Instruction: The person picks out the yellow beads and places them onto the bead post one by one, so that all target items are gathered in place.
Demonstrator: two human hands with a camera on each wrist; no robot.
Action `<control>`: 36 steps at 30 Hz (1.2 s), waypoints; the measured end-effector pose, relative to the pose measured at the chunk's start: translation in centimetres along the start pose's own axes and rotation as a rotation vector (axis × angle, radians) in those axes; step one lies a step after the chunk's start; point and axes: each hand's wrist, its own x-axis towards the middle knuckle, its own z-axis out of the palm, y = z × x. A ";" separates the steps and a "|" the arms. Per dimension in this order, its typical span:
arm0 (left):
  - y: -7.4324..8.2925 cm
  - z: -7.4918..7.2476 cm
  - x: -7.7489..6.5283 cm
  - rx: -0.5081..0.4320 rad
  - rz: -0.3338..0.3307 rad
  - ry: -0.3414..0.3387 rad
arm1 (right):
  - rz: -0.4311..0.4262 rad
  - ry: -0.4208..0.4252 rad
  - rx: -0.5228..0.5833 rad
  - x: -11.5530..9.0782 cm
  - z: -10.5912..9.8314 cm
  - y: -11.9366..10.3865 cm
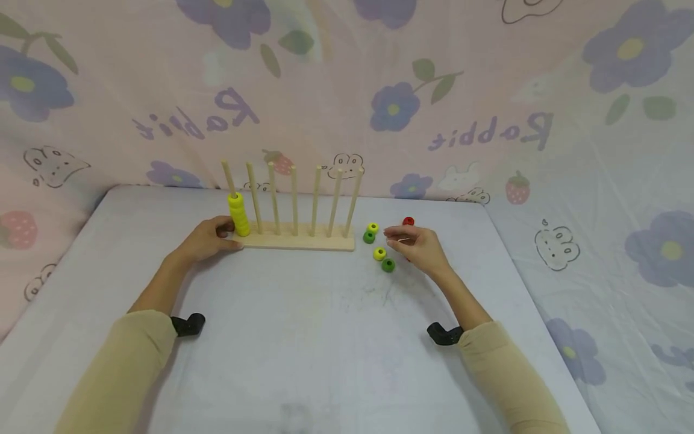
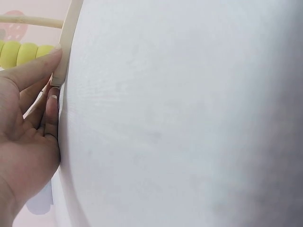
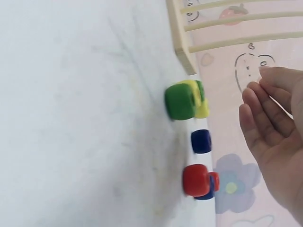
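A wooden peg rack point(image 1: 303, 242) with several upright pegs stands on the table. Yellow beads point(image 1: 238, 215) are stacked on its leftmost peg. My left hand point(image 1: 208, 241) holds the left end of the base, thumb at the front; the left wrist view shows its other fingers partly hidden behind the corner. Over the loose beads at the right hovers my right hand point(image 1: 423, 247), fingers loosely bent, nothing visible in them. Close to its fingertips lie a yellow bead point(image 1: 379, 254) and a green bead point(image 1: 388, 265). Behind it is a red bead point(image 1: 408, 221).
Another yellow bead point(image 1: 372, 228) and green bead point(image 1: 369, 237) touch near the rack's right end. In the right wrist view, a dark blue bead point(image 3: 201, 141) and a red bead point(image 3: 195, 180) lie farther along. A patterned cloth point(image 1: 336, 90) hangs behind the white table point(image 1: 282, 337).
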 end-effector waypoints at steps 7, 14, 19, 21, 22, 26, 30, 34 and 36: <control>-0.1 0.1 -0.1 -0.002 0.013 0.000 | -0.001 0.022 -0.084 -0.9 1.2 1.8; -0.1 0.2 0.0 -0.001 0.005 0.002 | 0.035 0.018 -0.168 -1.7 2.3 2.5; 0.0 0.2 0.1 0.006 0.004 0.002 | 0.068 0.006 -0.171 -2.0 2.8 2.8; 0.1 0.2 0.1 0.008 0.004 0.004 | 0.068 -0.006 -0.166 -2.0 3.0 2.9; 0.2 0.2 0.1 0.010 0.002 0.006 | 0.067 -0.010 -0.166 -2.0 3.1 2.8; 0.3 0.2 0.1 0.008 -0.002 0.006 | 0.072 -0.027 -0.181 -1.7 3.3 2.9; 0.2 0.2 0.2 0.007 -0.006 0.003 | 0.091 -0.026 -0.210 -1.4 3.6 3.0; 0.2 0.1 0.0 0.009 -0.013 0.002 | 0.094 -0.011 -0.229 -1.2 3.9 3.1; 0.1 0.1 0.0 0.008 -0.009 0.002 | 0.080 -0.004 -0.239 -1.1 4.1 3.1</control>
